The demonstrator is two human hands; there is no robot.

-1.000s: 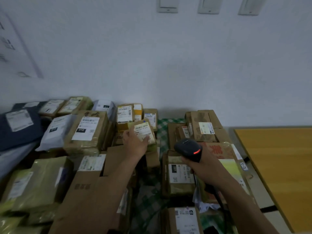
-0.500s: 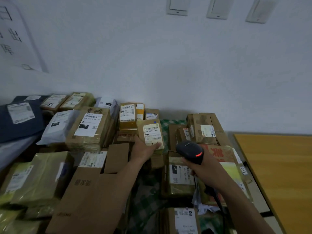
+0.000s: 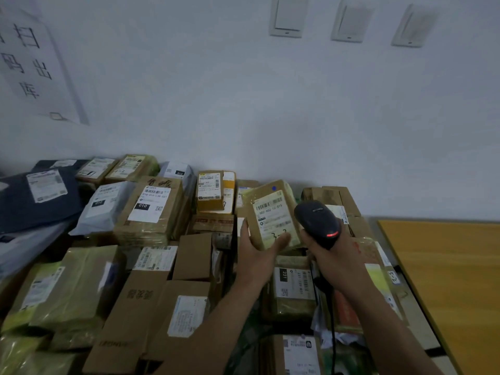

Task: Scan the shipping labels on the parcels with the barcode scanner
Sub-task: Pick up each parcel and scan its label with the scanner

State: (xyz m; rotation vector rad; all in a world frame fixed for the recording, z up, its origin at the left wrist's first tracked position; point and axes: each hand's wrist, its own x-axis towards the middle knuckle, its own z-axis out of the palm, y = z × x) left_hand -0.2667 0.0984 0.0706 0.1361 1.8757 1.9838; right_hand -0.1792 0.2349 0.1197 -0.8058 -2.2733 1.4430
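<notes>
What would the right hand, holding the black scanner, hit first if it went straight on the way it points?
Likely the small tan taped parcel gripped by the left hand, just beyond the right hand and its black barcode scanner; depth is unclear.

Held up in left hand (image 3: 257, 251), above heap (image 3: 189, 266): small parcel (image 3: 272, 215). At its three o'clock, just beside: scanner (image 3: 316, 221), in right hand (image 3: 332, 255). At six o'clock, beneath: lower parcel (image 3: 293, 290). At nine o'clock: box (image 3: 150, 209), with bag (image 3: 105, 209) against that box's nine. Far out at three o'clock: table (image 3: 446, 280). At twelve, on wall (image 3: 270, 117): switches (image 3: 286, 17).
</notes>
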